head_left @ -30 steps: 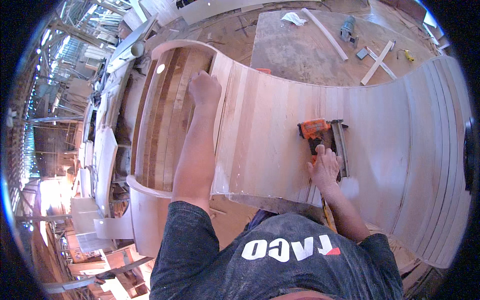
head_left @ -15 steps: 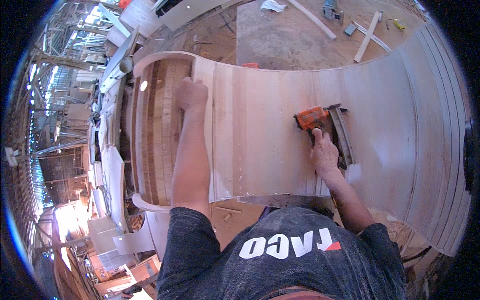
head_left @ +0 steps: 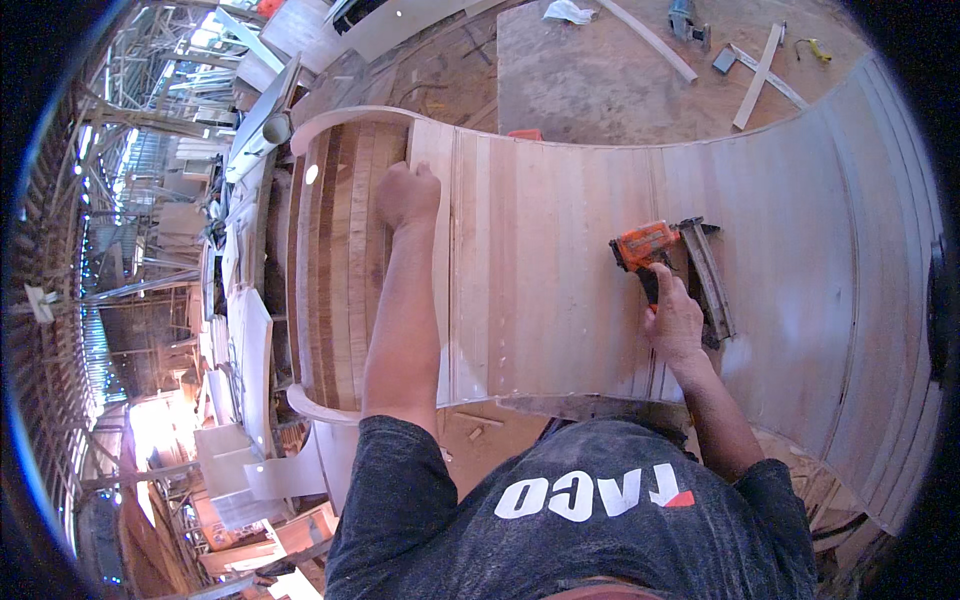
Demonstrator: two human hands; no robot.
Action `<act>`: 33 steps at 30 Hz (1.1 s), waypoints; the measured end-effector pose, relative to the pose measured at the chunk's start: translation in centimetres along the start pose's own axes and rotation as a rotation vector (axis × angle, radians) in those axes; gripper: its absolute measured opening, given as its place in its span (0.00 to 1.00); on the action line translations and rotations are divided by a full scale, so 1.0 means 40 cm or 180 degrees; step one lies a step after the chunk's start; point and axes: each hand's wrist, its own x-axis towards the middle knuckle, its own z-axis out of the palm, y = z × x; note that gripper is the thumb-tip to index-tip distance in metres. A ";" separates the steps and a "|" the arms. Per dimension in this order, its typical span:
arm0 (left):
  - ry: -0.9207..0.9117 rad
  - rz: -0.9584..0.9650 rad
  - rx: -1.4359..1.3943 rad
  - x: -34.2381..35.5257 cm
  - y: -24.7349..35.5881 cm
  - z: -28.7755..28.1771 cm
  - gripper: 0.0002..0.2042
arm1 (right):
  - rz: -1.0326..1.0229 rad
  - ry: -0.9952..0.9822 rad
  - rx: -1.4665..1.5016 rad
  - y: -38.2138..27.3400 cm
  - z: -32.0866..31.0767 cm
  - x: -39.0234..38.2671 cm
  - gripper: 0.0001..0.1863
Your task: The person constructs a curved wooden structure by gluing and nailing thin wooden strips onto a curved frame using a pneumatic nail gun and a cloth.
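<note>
A large curved wooden piece built of long slats [head_left: 560,270] lies crosswise in front of me, pale over its middle and right. At its left, darker brown slats [head_left: 330,270] line a hollow curve. My left hand [head_left: 410,195] is closed at the far part of a pale wooden strip [head_left: 445,300] that borders this curve; its fingertips are partly hidden. My right hand [head_left: 675,315] is wrapped round the handle of an orange and black nail gun [head_left: 645,245], low over the pale slats. The gun's long magazine [head_left: 708,285] points toward me on its right side.
Beyond the piece, a board on the floor [head_left: 590,75] carries a blue power tool [head_left: 686,20], a try square [head_left: 730,62], wooden battens [head_left: 760,75] and a white cloth [head_left: 568,12]. Sheets and offcuts [head_left: 250,350] are stacked along the left.
The whole view has shifted, so everything sits slightly farther right. My left hand stays at the strip and my right hand keeps the nail gun, with little movement over the wood.
</note>
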 end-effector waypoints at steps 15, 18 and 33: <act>-0.0121 -0.0061 -0.0054 0.013 -0.017 0.016 0.20 | 0.0171 -0.0667 0.2231 -0.027 -0.403 -0.126 0.49; -0.0097 -0.0095 -0.0101 0.015 -0.024 0.009 0.20 | 0.0049 -0.0116 0.1441 0.003 -0.462 -0.129 0.37; -0.0135 -0.0228 -0.0172 0.019 -0.028 0.016 0.20 | -0.0094 0.0727 0.1568 -0.088 -0.583 0.035 0.13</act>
